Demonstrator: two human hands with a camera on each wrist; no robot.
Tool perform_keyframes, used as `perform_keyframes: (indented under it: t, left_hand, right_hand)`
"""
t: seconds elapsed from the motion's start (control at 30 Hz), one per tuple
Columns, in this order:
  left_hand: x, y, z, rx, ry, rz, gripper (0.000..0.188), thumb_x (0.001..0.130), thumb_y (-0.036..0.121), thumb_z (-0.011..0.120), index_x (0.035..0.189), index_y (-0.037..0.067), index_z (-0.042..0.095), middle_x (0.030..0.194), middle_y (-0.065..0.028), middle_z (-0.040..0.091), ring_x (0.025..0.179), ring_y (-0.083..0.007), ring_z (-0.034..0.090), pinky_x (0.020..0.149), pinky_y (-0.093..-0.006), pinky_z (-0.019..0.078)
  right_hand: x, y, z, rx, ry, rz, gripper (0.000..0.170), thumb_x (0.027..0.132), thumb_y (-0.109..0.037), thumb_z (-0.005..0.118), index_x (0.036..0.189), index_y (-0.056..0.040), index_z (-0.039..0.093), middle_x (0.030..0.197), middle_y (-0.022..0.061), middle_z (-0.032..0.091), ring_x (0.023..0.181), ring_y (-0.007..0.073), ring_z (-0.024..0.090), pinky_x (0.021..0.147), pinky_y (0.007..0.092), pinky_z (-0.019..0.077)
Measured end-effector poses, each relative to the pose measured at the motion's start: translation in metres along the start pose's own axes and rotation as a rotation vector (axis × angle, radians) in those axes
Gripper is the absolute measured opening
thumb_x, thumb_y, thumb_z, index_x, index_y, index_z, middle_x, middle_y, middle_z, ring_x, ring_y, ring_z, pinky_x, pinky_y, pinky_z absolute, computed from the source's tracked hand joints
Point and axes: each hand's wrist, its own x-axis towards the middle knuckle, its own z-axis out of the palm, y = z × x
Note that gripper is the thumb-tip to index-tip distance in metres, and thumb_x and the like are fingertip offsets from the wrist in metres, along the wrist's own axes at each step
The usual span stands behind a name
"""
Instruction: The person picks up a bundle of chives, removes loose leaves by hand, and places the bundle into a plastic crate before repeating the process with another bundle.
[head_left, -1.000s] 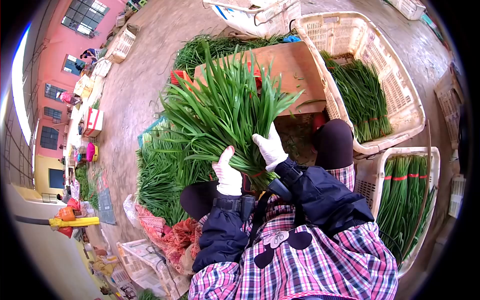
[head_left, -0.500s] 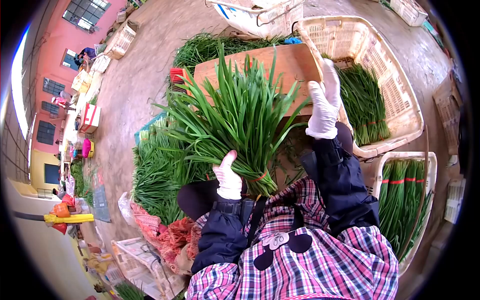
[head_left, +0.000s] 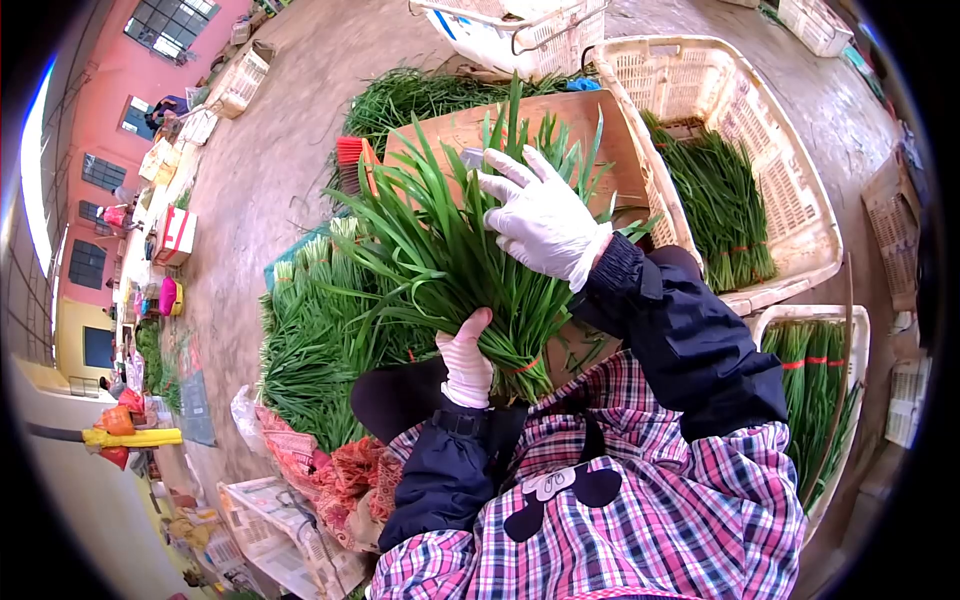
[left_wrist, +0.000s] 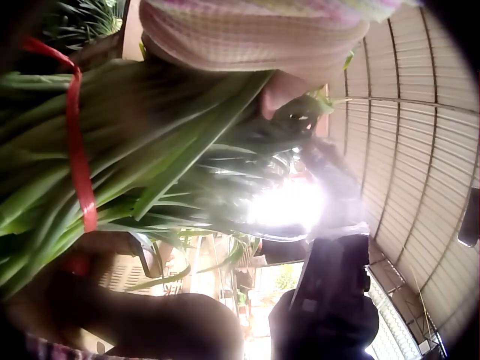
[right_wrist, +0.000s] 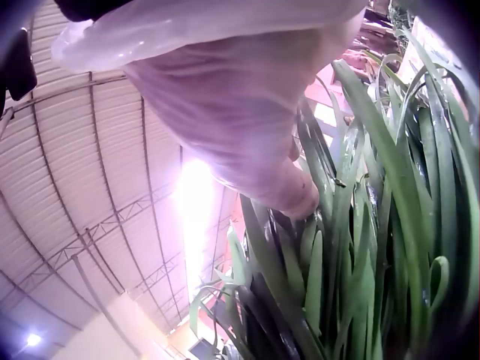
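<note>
A big bunch of garlic chives [head_left: 430, 230] stands over the lap, leaf tips pointing away, with a red band round its lower stems. My left hand [head_left: 467, 360], in a pale striped glove, grips the bunch just above that band; the red band [left_wrist: 79, 150] also shows in the left wrist view. Over the upper leaves lies my right hand [head_left: 545, 215] in a white glove, fingers spread. In the right wrist view its fingertips [right_wrist: 300, 199] touch the leaves [right_wrist: 360, 247].
A wooden board [head_left: 610, 130] lies ahead, with a red-bristled brush [head_left: 350, 152] at its left. Piled chives [head_left: 320, 360] lie left. At right, a large plastic crate [head_left: 800, 170] and a smaller crate [head_left: 860, 330] hold tied bunches. Red mesh cloth [head_left: 340, 490] lies lower left.
My right hand left the lower stems, swung out to the right, then came back over the upper leaves. My left hand kept its grip, and the bunch shifted slightly right.
</note>
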Motion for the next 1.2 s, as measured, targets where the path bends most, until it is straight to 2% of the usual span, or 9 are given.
perform_keyframes:
  t: [0.17,0.27,0.33,0.4,0.6,0.83,1.03,1.13,1.2]
  left_hand:
    - [0.001,0.002,-0.002,0.027,0.009,-0.026,0.044,0.074,0.001,0.061,0.118,0.002,0.060,0.109,-0.0053,0.063,0.096,-0.0205,0.061,0.089,-0.0344,0.0495]
    - [0.001,0.008,-0.001,0.036,0.032,-0.055,0.043,0.074,0.001,0.061,0.117,0.001,0.060,0.109,-0.0056,0.064,0.096,-0.0202,0.061,0.089,-0.0339,0.0494]
    - [-0.001,0.017,0.008,0.010,0.043,-0.080,0.042,0.075,0.001,0.061,0.117,0.001,0.060,0.109,-0.0056,0.064,0.096,-0.0199,0.061,0.090,-0.0336,0.0491]
    - [0.000,0.012,0.009,-0.035,0.029,-0.030,0.040,0.076,0.001,0.062,0.116,0.000,0.060,0.108,-0.0062,0.065,0.094,-0.0194,0.062,0.088,-0.0340,0.0508]
    - [-0.001,0.008,0.012,-0.075,0.060,-0.002,0.045,0.074,-0.002,0.067,0.119,0.001,0.059,0.108,-0.0051,0.065,0.094,-0.0180,0.062,0.087,-0.0325,0.0510]
    - [-0.002,0.002,0.007,0.009,0.096,-0.017,0.050,0.073,-0.002,0.066,0.122,0.002,0.056,0.110,-0.0044,0.062,0.096,-0.0183,0.061,0.088,-0.0323,0.0505]
    - [-0.001,0.002,0.006,-0.071,0.061,-0.030,0.050,0.076,-0.001,0.062,0.125,0.002,0.055,0.114,-0.0057,0.062,0.099,-0.0198,0.061,0.089,-0.0337,0.0503]
    - [0.001,0.016,0.010,-0.062,0.082,-0.054,0.043,0.079,0.003,0.059,0.122,0.001,0.059,0.115,-0.0076,0.063,0.100,-0.0212,0.062,0.090,-0.0349,0.0504]
    - [0.005,0.023,0.007,-0.035,0.088,-0.089,0.042,0.079,0.005,0.061,0.121,0.000,0.059,0.115,-0.0090,0.063,0.100,-0.0227,0.063,0.089,-0.0370,0.0519]
  right_hand:
    - [-0.003,0.003,0.000,0.071,0.038,-0.045,0.017,0.069,-0.014,0.069,0.086,-0.0128,0.069,0.129,0.0099,0.057,0.134,0.0345,0.039,0.111,0.0546,0.0282]
    - [-0.009,0.009,0.011,0.471,0.363,0.067,0.012,0.073,-0.010,0.069,0.085,-0.0102,0.067,0.127,0.0126,0.058,0.130,0.0346,0.044,0.110,0.0497,0.0306]
    - [-0.015,0.002,-0.007,1.311,0.503,0.406,0.008,0.080,-0.014,0.070,0.081,-0.0062,0.067,0.127,0.0156,0.060,0.129,0.0292,0.047,0.108,0.0424,0.0335]
    - [-0.022,0.013,-0.011,1.679,0.341,0.214,0.008,0.080,-0.013,0.068,0.077,-0.0057,0.068,0.127,0.0154,0.061,0.130,0.0294,0.046,0.109,0.0426,0.0326]
    - [-0.001,-0.016,-0.004,0.450,0.093,-0.136,0.032,0.071,-0.013,0.070,0.103,-0.0161,0.070,0.135,0.0104,0.052,0.135,0.0378,0.036,0.112,0.0529,0.0283]
    - [0.009,-0.020,0.027,0.077,0.034,-0.172,0.023,0.070,-0.021,0.072,0.092,-0.0166,0.070,0.137,0.0078,0.051,0.137,0.0316,0.036,0.114,0.0559,0.0223]
    - [0.003,-0.022,0.030,0.232,0.115,-0.174,0.007,0.073,-0.016,0.065,0.077,-0.0105,0.065,0.129,0.0061,0.057,0.135,0.0322,0.039,0.110,0.0591,0.0276]
    - [-0.019,-0.023,0.025,0.925,0.298,0.031,0.010,0.077,-0.011,0.066,0.081,-0.0059,0.059,0.124,0.0141,0.060,0.131,0.0376,0.043,0.110,0.0497,0.0305]
    - [-0.035,-0.020,0.022,1.039,0.486,0.248,0.010,0.083,-0.011,0.065,0.082,-0.0044,0.058,0.124,0.0165,0.060,0.132,0.0365,0.043,0.110,0.0443,0.0304]
